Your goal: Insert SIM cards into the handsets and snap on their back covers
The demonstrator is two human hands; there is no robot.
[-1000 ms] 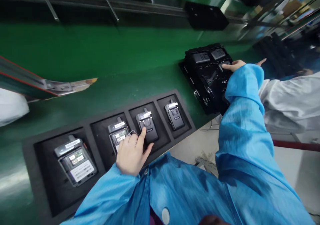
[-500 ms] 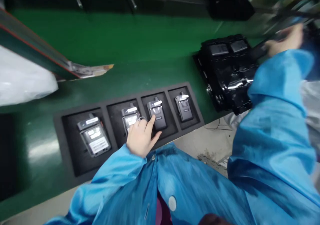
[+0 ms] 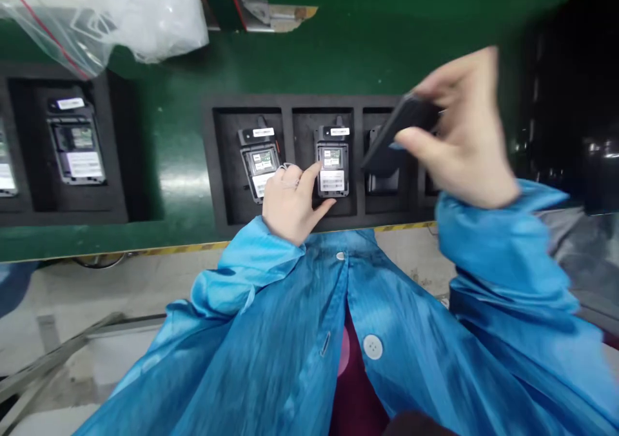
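Observation:
A black foam tray (image 3: pixel 287 102) lies on the green belt with small handheld devices in its pockets. My left hand (image 3: pixel 290 200) rests on the tray with the forefinger stretched onto the second device (image 3: pixel 332 165); the other fingers are curled. The first device (image 3: pixel 261 158) lies just left of that hand, its back open and labels showing. My right hand (image 3: pixel 464 133) hovers above the tray's right pockets, pinching a flat black cover (image 3: pixel 399 129) that tilts down toward the third device (image 3: pixel 384 178).
Another foam tray (image 3: pixel 111 133) with an open device (image 3: pixel 75 142) sits to the left. A clear plastic bag (image 3: pixel 106 10) lies at the back left. A dark stack of trays (image 3: pixel 575 113) stands at the right. The belt edge has a yellow strip (image 3: pixel 184 249).
My right hand left the black stack on the right and came back over the foam tray holding a black cover. The view swung left and down. The left hand stays on the tray.

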